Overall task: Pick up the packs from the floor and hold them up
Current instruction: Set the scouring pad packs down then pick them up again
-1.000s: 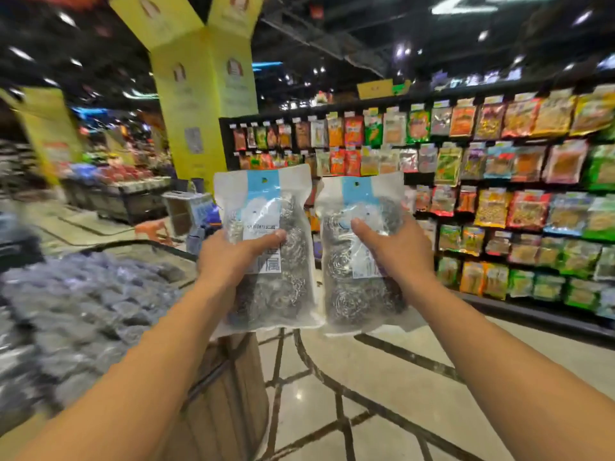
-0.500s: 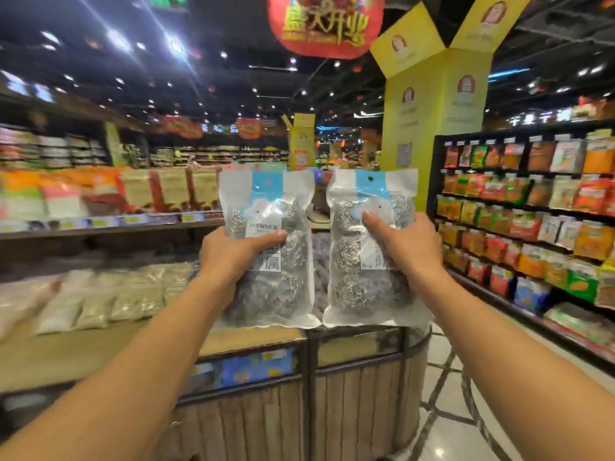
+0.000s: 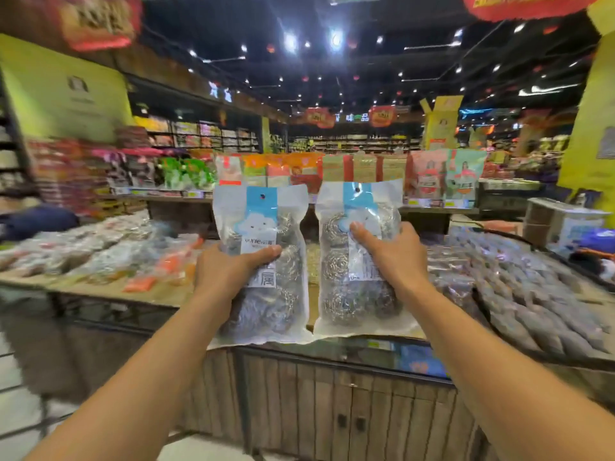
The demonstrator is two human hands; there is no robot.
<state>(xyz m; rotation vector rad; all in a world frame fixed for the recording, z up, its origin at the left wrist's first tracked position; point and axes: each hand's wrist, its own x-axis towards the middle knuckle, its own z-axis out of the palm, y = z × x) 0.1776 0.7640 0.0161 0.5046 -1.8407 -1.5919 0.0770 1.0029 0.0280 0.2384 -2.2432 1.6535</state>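
Note:
Two clear plastic packs of steel-wool scourers with blue header cards are held upright side by side at chest height. My left hand (image 3: 229,271) grips the left pack (image 3: 266,227) at its middle, thumb across the white label. My right hand (image 3: 389,254) grips the right pack (image 3: 352,294) the same way, thumb on its front. The packs nearly touch at their lower edges. Both arms stretch forward from the bottom of the view.
A wooden display stand (image 3: 349,400) with cupboard doors stands right in front, its top covered with bagged goods (image 3: 532,294). Upright snack packs (image 3: 366,168) line a raised shelf behind. Store shelving (image 3: 199,134) runs along the back and left. Pale floor tiles (image 3: 20,394) show at lower left.
The view has swung left: the yellow pillar and snack wall slid off to the right, and the display stand now fills the front. Both hands keep the packs raised as before.

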